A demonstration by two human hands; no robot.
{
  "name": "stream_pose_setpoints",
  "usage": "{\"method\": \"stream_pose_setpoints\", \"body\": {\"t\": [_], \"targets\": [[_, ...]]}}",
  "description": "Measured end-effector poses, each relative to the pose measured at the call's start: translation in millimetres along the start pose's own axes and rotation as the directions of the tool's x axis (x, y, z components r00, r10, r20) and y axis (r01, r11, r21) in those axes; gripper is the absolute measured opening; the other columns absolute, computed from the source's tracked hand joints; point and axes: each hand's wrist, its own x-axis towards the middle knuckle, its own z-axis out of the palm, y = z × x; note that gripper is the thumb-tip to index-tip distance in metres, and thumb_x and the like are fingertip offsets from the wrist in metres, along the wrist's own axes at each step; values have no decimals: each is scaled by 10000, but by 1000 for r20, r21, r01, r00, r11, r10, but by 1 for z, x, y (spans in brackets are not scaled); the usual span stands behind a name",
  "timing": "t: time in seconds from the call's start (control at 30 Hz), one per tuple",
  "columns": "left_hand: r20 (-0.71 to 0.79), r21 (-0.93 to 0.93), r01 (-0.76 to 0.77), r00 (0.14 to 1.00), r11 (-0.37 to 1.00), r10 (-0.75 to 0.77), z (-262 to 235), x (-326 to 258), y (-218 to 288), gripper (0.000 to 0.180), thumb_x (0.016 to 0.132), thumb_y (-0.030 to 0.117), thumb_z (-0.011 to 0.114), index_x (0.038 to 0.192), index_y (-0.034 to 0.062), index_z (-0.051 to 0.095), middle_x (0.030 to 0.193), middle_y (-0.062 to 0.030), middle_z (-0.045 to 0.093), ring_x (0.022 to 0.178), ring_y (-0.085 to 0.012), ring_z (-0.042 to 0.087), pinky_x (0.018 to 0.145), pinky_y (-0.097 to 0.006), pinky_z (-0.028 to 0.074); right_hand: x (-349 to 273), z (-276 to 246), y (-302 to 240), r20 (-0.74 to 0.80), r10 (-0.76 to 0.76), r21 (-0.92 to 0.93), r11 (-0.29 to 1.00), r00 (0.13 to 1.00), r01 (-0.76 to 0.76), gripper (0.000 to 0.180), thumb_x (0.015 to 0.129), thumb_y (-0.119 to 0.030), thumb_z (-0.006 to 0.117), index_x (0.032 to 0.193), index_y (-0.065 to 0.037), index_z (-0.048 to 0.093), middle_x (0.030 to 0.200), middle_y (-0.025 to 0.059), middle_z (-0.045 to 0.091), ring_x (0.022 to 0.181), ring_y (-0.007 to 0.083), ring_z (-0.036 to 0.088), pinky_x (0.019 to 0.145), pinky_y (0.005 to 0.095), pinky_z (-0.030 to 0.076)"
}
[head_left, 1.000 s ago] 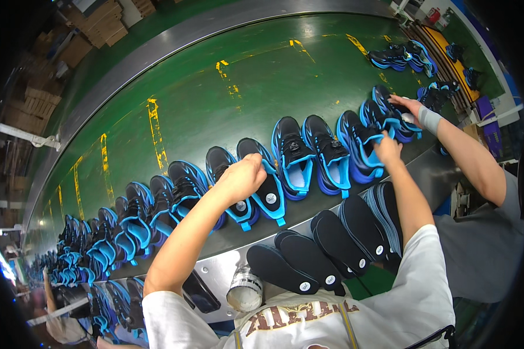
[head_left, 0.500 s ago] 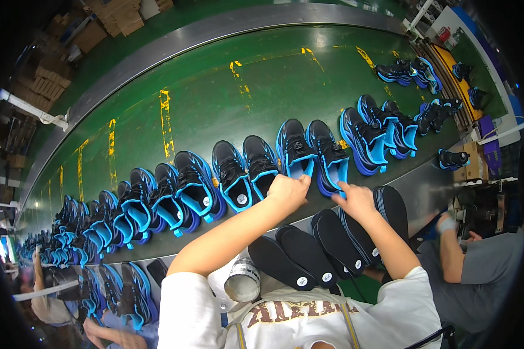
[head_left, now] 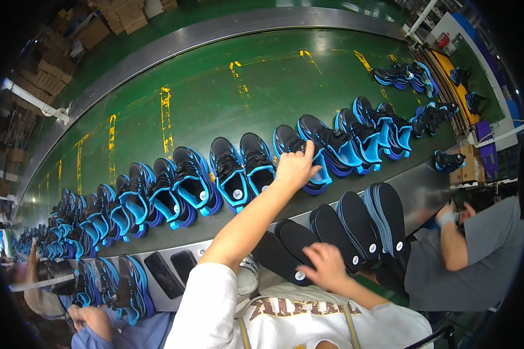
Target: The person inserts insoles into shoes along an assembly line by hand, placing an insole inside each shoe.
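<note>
My left hand point(head_left: 297, 167) rests over the opening of a black and blue sneaker point(head_left: 286, 139). Its index finger is stretched out and the thumb stands apart from it. Right beside it leans another black and blue sneaker point(head_left: 317, 131). Close to my body, my right hand point(head_left: 327, 266) is over a black insole point(head_left: 294, 237), slightly blurred, with its fingers apart. Whether those fingertips touch the insole I cannot tell. Several more black insoles point(head_left: 355, 224) lie in stacks to its right, with round white stickers on their heels.
A long row of sneakers point(head_left: 189, 174) runs along the green belt point(head_left: 215, 104). Two phones point(head_left: 164, 273) lie on the metal ledge at the left, near more shoes. A co-worker in grey point(head_left: 471, 256) is at the right; another in blue point(head_left: 140, 334) at the lower left.
My right hand has left the sneaker and come back to the insoles. My left hand has moved up and slightly right. The right-hand sneaker of the pair has shifted left and tilted.
</note>
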Motion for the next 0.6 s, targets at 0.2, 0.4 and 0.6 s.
{"method": "stream_pose_setpoints", "body": {"t": [0.2,0.4,0.6], "targets": [[-1,-176,117,993,977,-119,11,20,-12,361,752,312,542,849,-16,430,627,-178,562,584,-340,565,518,-400,454,-12,45,-18,121,32,-40,999,992,-27,530,566,-409,664,926,-59,496,919,107,487,962,268,407,809,391,311],[407,-390,443,869,807,-281,-13,43,-45,423,716,372,556,792,-44,544,676,-148,573,668,-245,570,583,-340,428,5,-12,-18,199,241,364,882,950,-300,328,609,-272,668,758,-42,487,973,157,471,870,302,494,702,345,435],[530,-597,593,797,539,-289,-13,41,-52,427,679,336,613,784,-74,552,726,-138,572,667,-196,550,597,-312,423,70,-95,47,-338,70,43,997,939,-58,375,633,-132,660,950,32,545,1045,178,499,827,288,491,737,344,403]]}}
